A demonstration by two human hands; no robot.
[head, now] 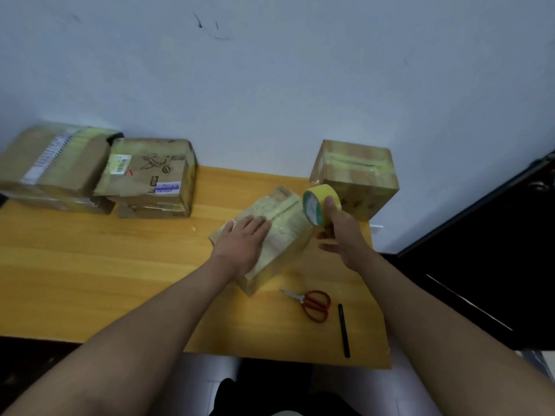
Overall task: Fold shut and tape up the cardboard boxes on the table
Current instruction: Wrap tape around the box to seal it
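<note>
The box lies mid-table, flaps folded shut under tape, contents hidden. The left hand presses flat on its top, fingers straight and together. The right hand grips the tape roll at the box's far right edge. Scissors and a pen lie near the front edge. 3 other boxes sit along the wall.

1. Scissors with red handles, lying flat on the table near its front right corner, blades closed and pointing left.
2. Black pen, lying just right of the scissors, running front to back, apart from them.
3. Wooden table, orange-yellow top, set against the wall.
4. Pale wall behind, bearing a few dark scuff marks.
5. Dark door at right.
</note>
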